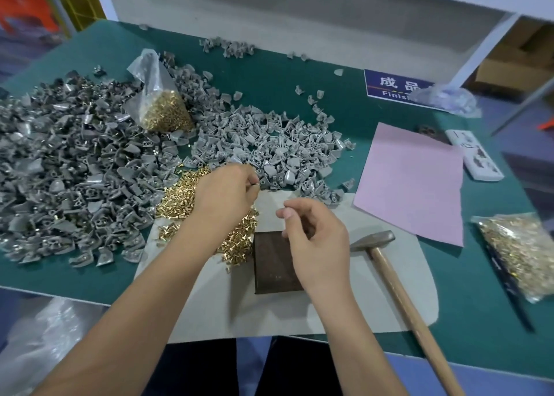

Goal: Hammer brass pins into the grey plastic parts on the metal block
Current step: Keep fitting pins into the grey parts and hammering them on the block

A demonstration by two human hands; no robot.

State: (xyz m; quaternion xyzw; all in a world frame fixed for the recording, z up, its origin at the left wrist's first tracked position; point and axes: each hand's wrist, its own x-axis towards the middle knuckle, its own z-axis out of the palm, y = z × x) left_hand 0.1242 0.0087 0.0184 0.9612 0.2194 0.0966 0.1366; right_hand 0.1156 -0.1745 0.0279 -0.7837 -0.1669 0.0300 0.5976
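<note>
A dark metal block [274, 268] lies on a pale grey mat [299, 314] with nothing on it. My right hand [317, 239] hovers over the block's top right corner, fingers loosely curled and holding nothing that I can see. My left hand [224, 194] is over the loose brass pins [180, 197], at the edge of the grey plastic parts [284, 152]. Its thumb and fingertips pinch something small and thin, apparently a pin. A hammer [371, 241] with a wooden handle lies untouched to the right of the block.
A big heap of darker grey parts [60, 170] fills the left of the green table. An open bag of pins [168, 110] lies behind it, another bag [521, 251] at the far right. Pink paper [410, 185], a white box [473, 155] and a blue sign [395, 86] sit to the right.
</note>
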